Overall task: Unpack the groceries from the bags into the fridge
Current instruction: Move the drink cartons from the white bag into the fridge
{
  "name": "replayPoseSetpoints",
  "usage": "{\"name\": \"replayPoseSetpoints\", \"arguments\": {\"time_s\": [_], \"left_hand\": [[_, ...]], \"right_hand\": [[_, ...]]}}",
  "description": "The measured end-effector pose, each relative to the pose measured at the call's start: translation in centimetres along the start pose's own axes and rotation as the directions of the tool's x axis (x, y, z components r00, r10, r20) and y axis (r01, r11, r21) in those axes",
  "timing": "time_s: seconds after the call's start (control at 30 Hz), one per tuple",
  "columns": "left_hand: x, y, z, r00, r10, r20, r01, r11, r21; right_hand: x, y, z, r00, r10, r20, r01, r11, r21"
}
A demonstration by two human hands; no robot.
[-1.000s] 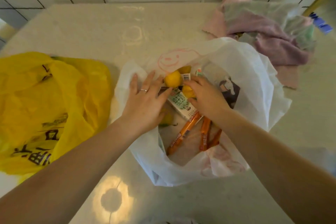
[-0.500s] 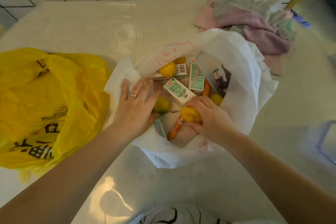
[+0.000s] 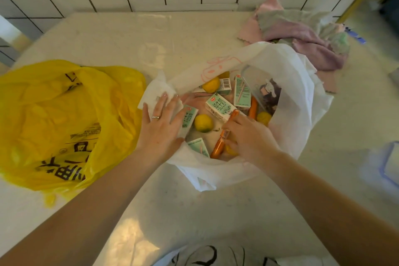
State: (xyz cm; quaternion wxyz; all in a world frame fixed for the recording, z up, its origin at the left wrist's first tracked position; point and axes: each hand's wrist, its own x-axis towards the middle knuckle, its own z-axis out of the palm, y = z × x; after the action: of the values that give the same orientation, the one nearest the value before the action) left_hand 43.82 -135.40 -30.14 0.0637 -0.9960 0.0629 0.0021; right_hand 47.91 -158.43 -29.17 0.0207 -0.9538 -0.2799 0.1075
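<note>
A yellow plastic bag (image 3: 64,119) lies crumpled at the left of the pale worktop (image 3: 121,36). Beside it, the left hand (image 3: 160,127) presses flat, fingers spread, on the rim of the open white bag (image 3: 300,93). Inside lie small milk cartons (image 3: 219,107), yellow citrus fruits (image 3: 203,122) and orange sausage sticks (image 3: 218,147). The right hand (image 3: 250,138) reaches in, fingers curled around a yellow fruit (image 3: 230,150). Pink and green cloths (image 3: 302,34) are heaped behind the bag.

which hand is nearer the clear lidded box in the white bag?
Right. The right hand sits just below-left of the box; the left hand is across the bag.
</note>
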Motion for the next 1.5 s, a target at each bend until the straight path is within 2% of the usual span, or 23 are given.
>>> {"name": "replayPoseSetpoints", "arguments": {"time_s": [0.1, 0.2, 0.3, 0.4, 0.53, 0.67, 0.83, 0.93, 1.0, 1.07, 1.17, 1.3, 1.5], "left_hand": [[-0.4, -0.8, 0.4, 1.000, -0.014, -0.011, 0.014, 1.000, -0.027], [-0.5, -1.5, 0.6, 0.999, -0.015, -0.035, 0.013, 0.999, -0.046], [-0.1, -1.9, 0.6, 0.997, -0.051, -0.062, 0.046, 0.996, -0.081], [0.1, -2.7, 0.9, 0.994, -0.093, -0.055, 0.085, 0.988, -0.130], [-0.2, -4.5, 2.1, 0.981, -0.187, 0.056, 0.193, 0.971, -0.139], [-0.8, -5.6, 3.3, 0.947, -0.242, 0.211, 0.264, 0.961, -0.084], [-1.6, -5.4, 4.0, 0.953, -0.252, 0.170, 0.280, 0.946, -0.163], [-1.4, -5.2, 4.1, 0.957, -0.286, 0.050, 0.288, 0.914, -0.285], [-1.1, -5.3, 3.8, 0.971, -0.233, -0.050, 0.208, 0.931, -0.299], [-0.5, -5.4, 3.3, 0.987, -0.091, -0.129, 0.052, 0.960, -0.276], [1.5, -5.7, 2.4, 0.984, 0.101, -0.150, -0.144, 0.939, -0.313], [3.8, -5.6, 2.1, 0.992, 0.127, -0.003, -0.117, 0.905, -0.408], [4.6, -6.6, 2.7, 0.984, 0.080, 0.161, -0.030, 0.957, -0.288]], "right_hand": [[2.2, -1.6, -1.6, 0.998, -0.009, -0.055, 0.016, 0.993, 0.117], [5.4, -3.2, -1.6, 0.999, -0.037, -0.033, 0.045, 0.961, 0.274], [8.3, -4.1, -0.3, 0.999, -0.022, 0.035, 0.009, 0.944, 0.329], [9.7, -4.5, 0.6, 0.992, -0.037, 0.124, -0.003, 0.951, 0.310], [10.7, -4.6, 0.2, 0.945, -0.228, 0.235, 0.192, 0.967, 0.167], [12.6, -4.8, -0.3, 0.911, -0.281, 0.300, 0.300, 0.954, -0.019], [13.4, -4.9, -0.4, 0.901, -0.338, 0.271, 0.364, 0.930, -0.050], [13.1, -4.7, -0.7, 0.898, -0.345, 0.273, 0.381, 0.920, -0.090], [13.0, -4.7, -1.0, 0.896, -0.355, 0.267, 0.395, 0.911, -0.115], [12.8, -4.5, -1.3, 0.885, -0.383, 0.263, 0.433, 0.886, -0.165], [12.4, -4.3, -1.5, 0.872, -0.425, 0.241, 0.475, 0.854, -0.211], [11.0, -3.8, -1.6, 0.899, -0.387, 0.202, 0.428, 0.875, -0.225], [9.2, -3.3, -3.7, 0.936, -0.325, 0.133, 0.335, 0.941, -0.053]]}}
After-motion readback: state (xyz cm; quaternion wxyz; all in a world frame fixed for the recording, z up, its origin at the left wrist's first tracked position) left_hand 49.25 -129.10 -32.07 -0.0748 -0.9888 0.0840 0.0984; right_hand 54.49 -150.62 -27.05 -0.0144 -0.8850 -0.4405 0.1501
